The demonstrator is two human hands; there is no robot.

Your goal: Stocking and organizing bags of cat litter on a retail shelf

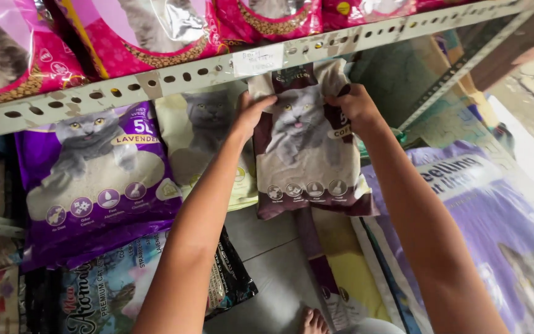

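While both arms reach under the perforated metal shelf rail (156,79), left hand (251,114) and right hand (356,105) clamp the brown-and-cream plastic cat-litter bag (304,154) by its upper edges, fingers curled shut, beside the pale green bag (202,133).

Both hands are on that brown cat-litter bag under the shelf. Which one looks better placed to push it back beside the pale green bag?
Probably the right hand. It grips the brown bag on its outer edge, away from the pale green bag. The left hand sits between the two bags.
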